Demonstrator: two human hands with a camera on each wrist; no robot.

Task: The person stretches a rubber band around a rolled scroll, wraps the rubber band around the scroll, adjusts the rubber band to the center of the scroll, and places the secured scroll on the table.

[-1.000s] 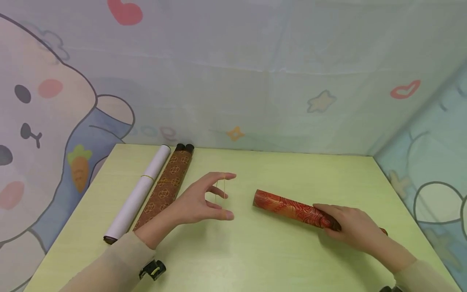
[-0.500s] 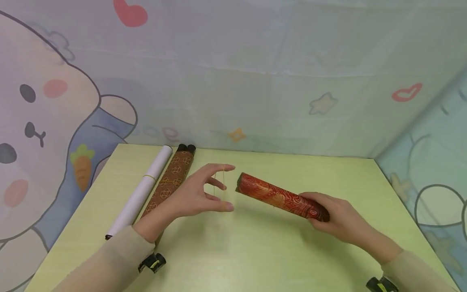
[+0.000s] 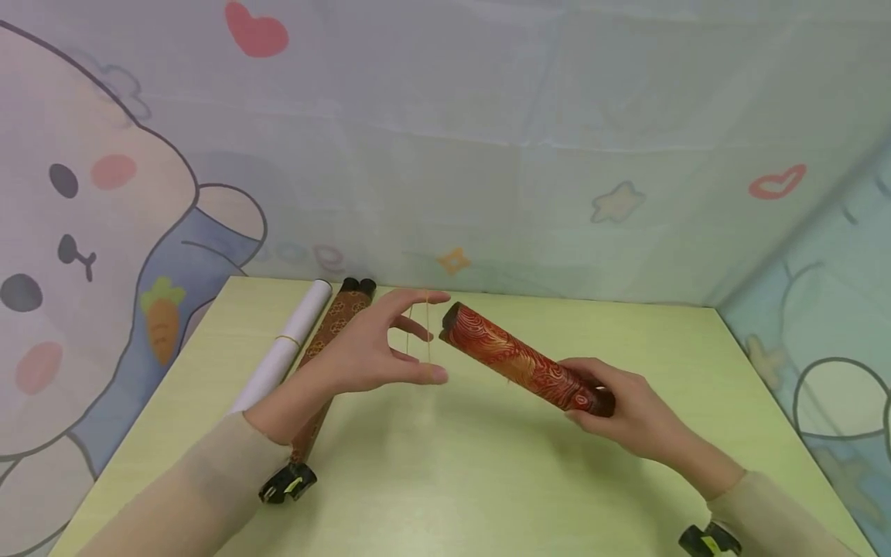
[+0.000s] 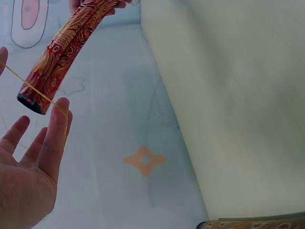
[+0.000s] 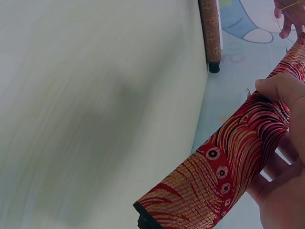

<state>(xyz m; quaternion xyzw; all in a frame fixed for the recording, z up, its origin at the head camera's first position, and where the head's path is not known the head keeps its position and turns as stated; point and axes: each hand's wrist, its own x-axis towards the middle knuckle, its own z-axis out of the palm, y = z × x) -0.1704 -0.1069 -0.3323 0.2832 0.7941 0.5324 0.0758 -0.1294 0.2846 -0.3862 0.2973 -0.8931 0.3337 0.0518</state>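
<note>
My left hand (image 3: 365, 356) is raised over the table with thumb and fingers spread apart. A thin yellow rubber band (image 4: 31, 87) is stretched between its thumb and fingers. My right hand (image 3: 636, 406) grips the near end of a rolled red-and-gold brocade scroll (image 3: 511, 352), held above the table and slanting up to the left. The scroll's dark far end points at the band; in the left wrist view the band crosses in front of that end. The right wrist view shows the thumb on top of the scroll and fingers underneath.
A white rolled scroll (image 3: 295, 321) with a yellow band round it lies at the table's left. Beside it is a brown patterned scroll (image 3: 337, 321) with black ends, partly hidden by my left arm. A printed cloth backdrop (image 3: 445, 155) stands behind the pale yellow table (image 3: 480, 480).
My right hand has lifted the red scroll off the table and brought it left, its far end tilting up towards the band. The left hand, still spreading the band, has risen slightly.
</note>
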